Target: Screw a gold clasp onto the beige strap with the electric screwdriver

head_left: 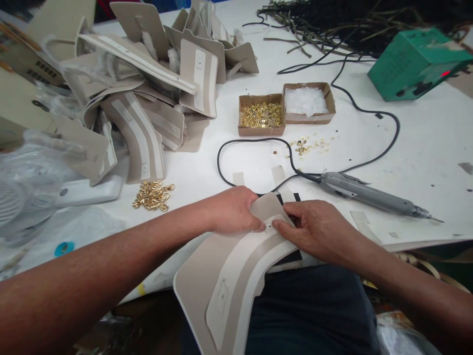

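Observation:
A curved beige panel (236,276) with a pale strip along it lies over my lap and the table's front edge. My left hand (236,209) grips its upper end from the left, thumb on top and fingers hidden beneath. From the right, my right hand (314,229) closes on the same end, its thumb beside a small dark hole in the strip. Nearby on the right rests a grey electric screwdriver (369,192) with its bit pointing right. A heap of gold-coloured metal links (152,195) lies beyond my left forearm.
Similar beige panels (138,133) are piled at the back left. Cardboard boxes hold small gold hardware (260,116) and clear plastic pieces (306,101). A black cable (393,143) loops across the table near a green power unit (410,64). Dark strips (332,24) lie heaped behind.

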`<state>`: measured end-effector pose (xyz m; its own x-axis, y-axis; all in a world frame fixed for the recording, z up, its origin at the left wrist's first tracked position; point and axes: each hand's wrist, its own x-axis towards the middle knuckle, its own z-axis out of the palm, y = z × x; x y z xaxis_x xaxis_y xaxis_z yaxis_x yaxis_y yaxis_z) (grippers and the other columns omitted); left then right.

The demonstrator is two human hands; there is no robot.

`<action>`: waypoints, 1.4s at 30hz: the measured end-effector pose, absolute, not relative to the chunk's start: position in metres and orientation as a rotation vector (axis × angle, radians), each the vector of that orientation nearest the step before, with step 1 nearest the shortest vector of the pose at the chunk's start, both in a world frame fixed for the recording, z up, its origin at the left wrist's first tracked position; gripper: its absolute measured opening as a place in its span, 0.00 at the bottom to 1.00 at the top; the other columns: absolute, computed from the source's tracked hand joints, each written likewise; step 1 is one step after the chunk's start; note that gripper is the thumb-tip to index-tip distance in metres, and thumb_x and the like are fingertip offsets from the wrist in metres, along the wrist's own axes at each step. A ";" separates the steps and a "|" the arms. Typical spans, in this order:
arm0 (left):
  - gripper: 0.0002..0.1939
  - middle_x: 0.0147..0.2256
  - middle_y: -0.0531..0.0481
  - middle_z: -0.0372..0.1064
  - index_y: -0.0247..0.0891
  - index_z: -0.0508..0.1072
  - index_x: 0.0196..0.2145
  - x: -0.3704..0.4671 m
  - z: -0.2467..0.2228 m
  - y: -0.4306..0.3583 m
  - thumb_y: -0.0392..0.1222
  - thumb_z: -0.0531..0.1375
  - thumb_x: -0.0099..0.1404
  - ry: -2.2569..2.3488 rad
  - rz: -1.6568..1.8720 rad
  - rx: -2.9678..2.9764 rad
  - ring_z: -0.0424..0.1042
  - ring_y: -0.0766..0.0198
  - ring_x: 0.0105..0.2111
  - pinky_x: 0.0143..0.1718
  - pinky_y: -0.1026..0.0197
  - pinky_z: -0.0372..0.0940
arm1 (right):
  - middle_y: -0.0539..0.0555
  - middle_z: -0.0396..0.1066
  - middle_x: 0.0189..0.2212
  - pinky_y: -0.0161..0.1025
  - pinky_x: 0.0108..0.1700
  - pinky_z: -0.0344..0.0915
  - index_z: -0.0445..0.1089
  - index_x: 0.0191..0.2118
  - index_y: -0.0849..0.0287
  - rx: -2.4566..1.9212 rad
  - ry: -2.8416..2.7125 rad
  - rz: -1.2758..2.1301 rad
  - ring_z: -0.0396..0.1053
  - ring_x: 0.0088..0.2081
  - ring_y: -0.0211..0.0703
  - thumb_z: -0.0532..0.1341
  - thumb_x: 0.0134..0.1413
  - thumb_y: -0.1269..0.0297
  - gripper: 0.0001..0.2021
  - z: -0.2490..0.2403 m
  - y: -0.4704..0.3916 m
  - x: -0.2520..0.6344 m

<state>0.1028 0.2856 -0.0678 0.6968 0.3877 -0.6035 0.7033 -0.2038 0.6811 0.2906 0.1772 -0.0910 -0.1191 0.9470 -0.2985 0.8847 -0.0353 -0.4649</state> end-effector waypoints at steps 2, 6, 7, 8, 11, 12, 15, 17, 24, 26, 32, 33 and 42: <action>0.09 0.32 0.52 0.79 0.39 0.80 0.35 0.106 -0.066 0.286 0.42 0.65 0.55 0.831 -0.382 1.903 0.76 0.58 0.34 0.31 0.64 0.61 | 0.50 0.72 0.24 0.40 0.29 0.45 0.73 0.29 0.55 -2.035 -2.120 0.842 0.64 0.25 0.40 0.57 0.62 0.54 0.15 -0.090 0.178 0.289; 0.07 0.30 0.53 0.77 0.39 0.78 0.32 0.109 -0.065 0.289 0.42 0.64 0.55 0.792 -0.419 1.994 0.75 0.59 0.32 0.29 0.64 0.60 | 0.50 0.72 0.24 0.40 0.29 0.44 0.73 0.29 0.54 -2.064 -2.124 0.831 0.64 0.25 0.40 0.56 0.62 0.55 0.14 -0.089 0.180 0.288; 0.07 0.29 0.53 0.76 0.39 0.77 0.31 0.110 -0.066 0.290 0.43 0.64 0.55 0.797 -0.428 2.002 0.75 0.60 0.31 0.28 0.64 0.60 | 0.50 0.72 0.24 0.40 0.29 0.43 0.73 0.29 0.54 -2.071 -2.124 0.831 0.64 0.25 0.40 0.56 0.62 0.55 0.14 -0.089 0.181 0.287; 0.06 0.27 0.53 0.76 0.39 0.77 0.30 0.110 -0.066 0.291 0.43 0.64 0.54 0.802 -0.436 2.006 0.74 0.60 0.30 0.28 0.64 0.60 | 0.50 0.72 0.23 0.41 0.30 0.43 0.73 0.29 0.54 -2.078 -2.125 0.837 0.64 0.25 0.40 0.56 0.61 0.55 0.15 -0.089 0.181 0.287; 0.06 0.25 0.54 0.74 0.39 0.76 0.28 0.111 -0.067 0.294 0.43 0.64 0.53 0.809 -0.436 2.000 0.73 0.61 0.29 0.27 0.64 0.60 | 0.50 0.71 0.23 0.41 0.29 0.42 0.72 0.28 0.55 -2.092 -2.131 0.858 0.63 0.25 0.40 0.56 0.60 0.55 0.14 -0.089 0.184 0.287; 0.06 0.25 0.55 0.73 0.39 0.76 0.27 0.111 -0.067 0.294 0.43 0.64 0.53 0.805 -0.432 1.995 0.73 0.62 0.28 0.27 0.64 0.60 | 0.49 0.70 0.23 0.41 0.29 0.42 0.72 0.28 0.55 -2.092 -2.132 0.859 0.63 0.25 0.39 0.56 0.60 0.55 0.14 -0.089 0.185 0.287; 0.04 0.24 0.56 0.72 0.40 0.75 0.27 0.112 -0.068 0.296 0.42 0.64 0.53 0.788 -0.410 1.989 0.73 0.63 0.27 0.28 0.65 0.60 | 0.48 0.68 0.21 0.41 0.29 0.42 0.69 0.25 0.55 -2.097 -2.127 0.837 0.61 0.23 0.38 0.57 0.59 0.54 0.15 -0.091 0.187 0.287; 0.05 0.23 0.56 0.71 0.39 0.75 0.26 0.113 -0.069 0.297 0.42 0.64 0.54 0.785 -0.407 1.989 0.72 0.64 0.26 0.27 0.65 0.60 | 0.47 0.65 0.19 0.41 0.28 0.42 0.65 0.23 0.56 -2.098 -2.116 0.820 0.58 0.22 0.38 0.58 0.58 0.54 0.16 -0.092 0.188 0.288; 0.06 0.24 0.55 0.71 0.40 0.74 0.26 0.111 -0.073 0.298 0.45 0.63 0.55 0.845 -0.436 1.941 0.73 0.62 0.28 0.26 0.64 0.59 | 0.46 0.59 0.17 0.40 0.27 0.42 0.59 0.20 0.56 -2.110 -2.075 0.813 0.53 0.21 0.37 0.59 0.56 0.54 0.18 -0.097 0.190 0.288; 0.06 0.24 0.56 0.71 0.40 0.74 0.26 0.110 -0.074 0.298 0.45 0.63 0.55 0.829 -0.412 1.939 0.73 0.62 0.28 0.26 0.64 0.60 | 0.46 0.58 0.17 0.40 0.27 0.42 0.59 0.20 0.56 -2.117 -2.074 0.814 0.52 0.21 0.37 0.59 0.56 0.54 0.18 -0.096 0.190 0.288; 0.05 0.25 0.56 0.72 0.40 0.75 0.28 0.109 -0.077 0.298 0.43 0.64 0.55 0.823 -0.350 1.941 0.72 0.63 0.28 0.29 0.64 0.60 | 0.45 0.58 0.16 0.40 0.27 0.43 0.58 0.20 0.56 -2.107 -2.059 0.818 0.53 0.21 0.37 0.59 0.56 0.55 0.18 -0.097 0.191 0.287; 0.05 0.25 0.56 0.73 0.40 0.76 0.29 0.109 -0.077 0.297 0.43 0.64 0.55 0.827 -0.351 1.935 0.72 0.63 0.28 0.29 0.63 0.60 | 0.45 0.58 0.16 0.40 0.27 0.42 0.58 0.20 0.56 -2.104 -2.057 0.815 0.53 0.21 0.37 0.59 0.56 0.55 0.18 -0.097 0.191 0.287; 0.08 0.28 0.54 0.76 0.40 0.78 0.31 0.111 -0.079 0.303 0.46 0.65 0.54 0.881 -0.420 1.870 0.74 0.59 0.32 0.28 0.63 0.60 | 0.45 0.57 0.15 0.40 0.27 0.43 0.56 0.19 0.56 -2.119 -2.015 0.847 0.51 0.21 0.37 0.60 0.55 0.54 0.19 -0.096 0.195 0.288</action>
